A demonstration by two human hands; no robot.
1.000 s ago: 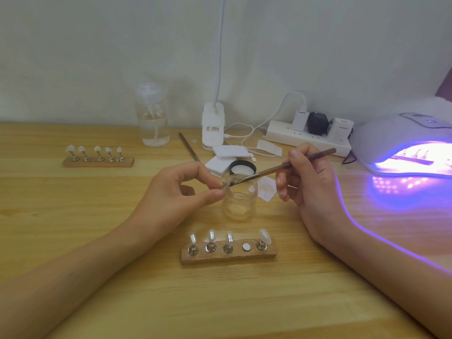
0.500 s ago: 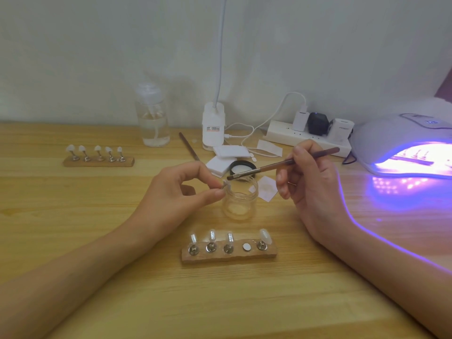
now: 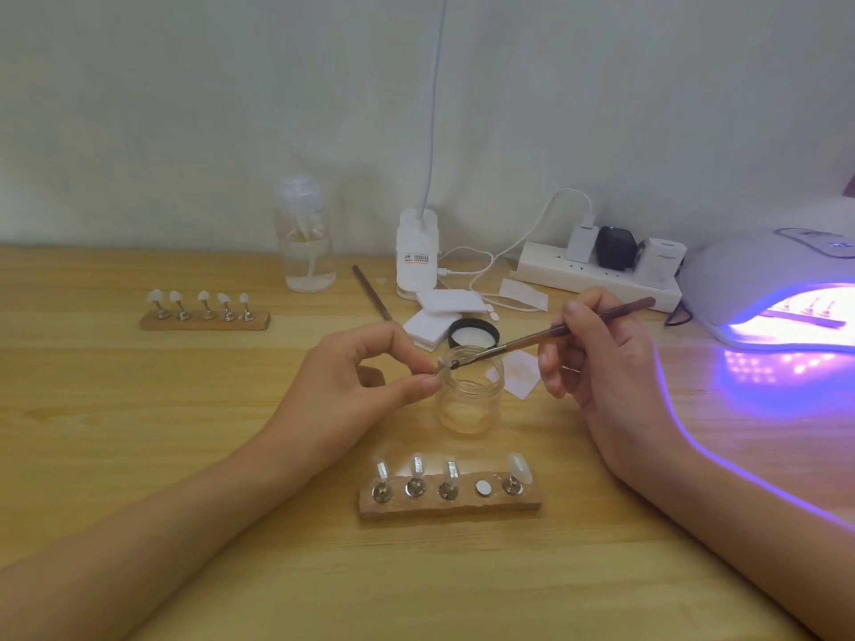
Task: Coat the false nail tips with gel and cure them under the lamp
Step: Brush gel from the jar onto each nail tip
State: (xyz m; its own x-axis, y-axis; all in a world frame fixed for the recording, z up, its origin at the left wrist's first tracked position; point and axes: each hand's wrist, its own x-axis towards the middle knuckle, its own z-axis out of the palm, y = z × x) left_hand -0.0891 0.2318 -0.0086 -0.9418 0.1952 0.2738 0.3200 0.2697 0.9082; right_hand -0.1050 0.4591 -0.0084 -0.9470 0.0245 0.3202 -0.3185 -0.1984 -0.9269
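We've got a pale wood-grain surface (image 3: 139, 455), a clear glossy glass jar (image 3: 467, 402), a rough brownish holder block (image 3: 462, 507) with shiny metal pegs (image 3: 414, 488), and the lamp (image 3: 740, 266) shell is smooth white plastic.

A home nail desk: wooden table (image 3: 139, 455), glowing curing lamp (image 3: 763, 289), power strip (image 3: 597, 279).

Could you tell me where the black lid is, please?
In the head view, the black lid lies near the centre, just behind the glass jar and right of the white pads.
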